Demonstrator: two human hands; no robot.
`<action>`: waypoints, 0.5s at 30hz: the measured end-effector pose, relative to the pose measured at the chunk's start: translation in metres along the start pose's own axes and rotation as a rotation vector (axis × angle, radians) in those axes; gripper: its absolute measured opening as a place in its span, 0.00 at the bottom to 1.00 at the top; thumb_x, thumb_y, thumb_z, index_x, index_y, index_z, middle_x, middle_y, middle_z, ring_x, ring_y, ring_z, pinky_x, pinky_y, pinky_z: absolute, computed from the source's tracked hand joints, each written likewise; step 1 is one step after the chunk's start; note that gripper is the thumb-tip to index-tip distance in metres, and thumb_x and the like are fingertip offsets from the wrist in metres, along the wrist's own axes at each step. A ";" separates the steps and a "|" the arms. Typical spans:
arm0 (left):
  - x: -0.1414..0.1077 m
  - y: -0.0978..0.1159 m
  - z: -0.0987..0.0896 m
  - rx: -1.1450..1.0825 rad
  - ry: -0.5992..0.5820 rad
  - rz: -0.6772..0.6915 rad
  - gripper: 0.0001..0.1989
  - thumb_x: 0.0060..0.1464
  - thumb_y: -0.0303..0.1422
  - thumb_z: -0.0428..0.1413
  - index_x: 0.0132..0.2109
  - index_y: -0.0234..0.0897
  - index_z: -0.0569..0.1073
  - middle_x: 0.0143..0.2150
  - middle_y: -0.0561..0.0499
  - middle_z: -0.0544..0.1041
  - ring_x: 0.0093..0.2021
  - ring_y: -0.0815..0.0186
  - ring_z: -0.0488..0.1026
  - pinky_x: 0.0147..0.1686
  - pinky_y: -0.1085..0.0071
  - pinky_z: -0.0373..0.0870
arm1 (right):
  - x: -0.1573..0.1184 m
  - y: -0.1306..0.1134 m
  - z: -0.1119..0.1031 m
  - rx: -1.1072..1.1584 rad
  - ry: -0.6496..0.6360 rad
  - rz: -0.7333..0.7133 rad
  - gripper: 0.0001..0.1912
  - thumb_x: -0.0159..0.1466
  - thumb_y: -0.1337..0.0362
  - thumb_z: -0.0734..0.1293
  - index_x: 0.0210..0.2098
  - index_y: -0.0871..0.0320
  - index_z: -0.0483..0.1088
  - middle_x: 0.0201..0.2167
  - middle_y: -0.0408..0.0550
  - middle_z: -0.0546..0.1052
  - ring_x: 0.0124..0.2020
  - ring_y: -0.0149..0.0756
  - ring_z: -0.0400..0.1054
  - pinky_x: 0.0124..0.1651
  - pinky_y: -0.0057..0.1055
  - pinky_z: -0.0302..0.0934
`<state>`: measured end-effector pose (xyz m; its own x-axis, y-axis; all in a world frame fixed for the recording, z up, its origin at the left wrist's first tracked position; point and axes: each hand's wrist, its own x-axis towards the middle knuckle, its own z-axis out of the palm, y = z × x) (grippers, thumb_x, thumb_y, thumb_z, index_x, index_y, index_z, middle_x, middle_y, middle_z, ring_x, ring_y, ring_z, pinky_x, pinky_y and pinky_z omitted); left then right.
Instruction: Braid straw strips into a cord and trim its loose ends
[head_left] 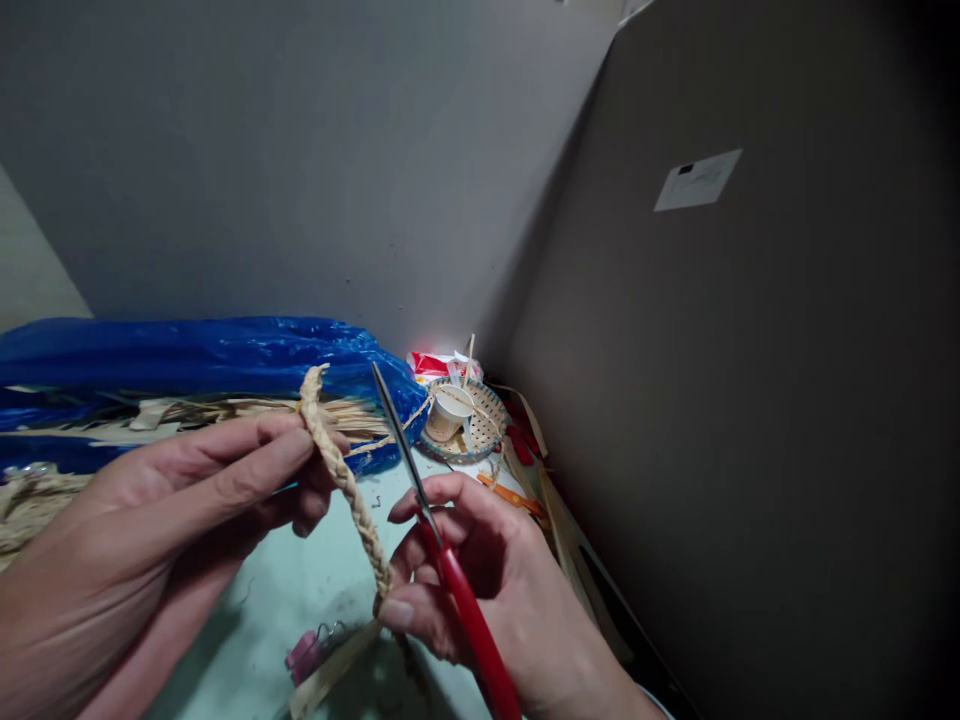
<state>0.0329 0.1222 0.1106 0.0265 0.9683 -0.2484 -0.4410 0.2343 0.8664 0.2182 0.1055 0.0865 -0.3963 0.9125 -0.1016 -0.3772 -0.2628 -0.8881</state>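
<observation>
A pale braided cord of plant fibre runs slantwise between my two hands, its frayed end at the top. My left hand pinches it just below that end between thumb and fingers. Lower down, the thumb and a finger of my right hand grip the same braid. The right hand also holds red-handled scissors, their blades together and pointing up, a little to the right of the braid. A flat strip of fibre sticks out near the braid's lower part.
A blue plastic bag of dry fibre strips lies at the back left. Behind my right hand, a woven basket holds a paper cup. A pink clip and an orange tool rest on the pale table. Grey panels rise behind and right.
</observation>
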 end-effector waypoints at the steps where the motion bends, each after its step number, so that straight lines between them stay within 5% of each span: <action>1: 0.000 -0.001 0.000 0.017 0.001 0.038 0.19 0.34 0.33 0.76 0.38 0.46 0.83 0.29 0.53 0.83 0.26 0.59 0.80 0.24 0.65 0.83 | 0.000 0.001 0.000 0.014 -0.005 -0.001 0.36 0.34 0.65 0.86 0.36 0.54 0.65 0.19 0.33 0.73 0.16 0.21 0.59 0.22 0.21 0.58; 4: -0.001 -0.006 0.000 0.063 -0.026 0.074 0.20 0.31 0.34 0.77 0.36 0.49 0.83 0.30 0.55 0.84 0.28 0.60 0.82 0.26 0.71 0.83 | -0.001 0.003 -0.001 -0.005 -0.011 -0.014 0.35 0.36 0.64 0.86 0.37 0.54 0.64 0.20 0.33 0.73 0.16 0.21 0.59 0.22 0.21 0.58; 8: -0.006 -0.013 0.003 0.130 -0.141 -0.036 0.18 0.36 0.39 0.75 0.38 0.49 0.82 0.26 0.52 0.82 0.24 0.55 0.80 0.20 0.63 0.80 | -0.003 0.005 -0.001 -0.092 0.017 -0.060 0.34 0.39 0.59 0.85 0.38 0.53 0.64 0.22 0.33 0.71 0.18 0.23 0.62 0.22 0.22 0.60; 15: -0.003 -0.009 0.010 0.110 -0.150 -0.023 0.18 0.40 0.38 0.71 0.43 0.49 0.82 0.26 0.49 0.82 0.27 0.50 0.82 0.24 0.57 0.82 | 0.002 0.012 -0.001 -0.090 0.013 -0.082 0.33 0.39 0.56 0.85 0.35 0.54 0.65 0.22 0.34 0.69 0.19 0.24 0.64 0.22 0.22 0.62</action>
<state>0.0458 0.1182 0.1083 0.1729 0.9628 -0.2079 -0.3384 0.2563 0.9054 0.2137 0.1043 0.0750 -0.3560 0.9339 -0.0327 -0.3309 -0.1587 -0.9302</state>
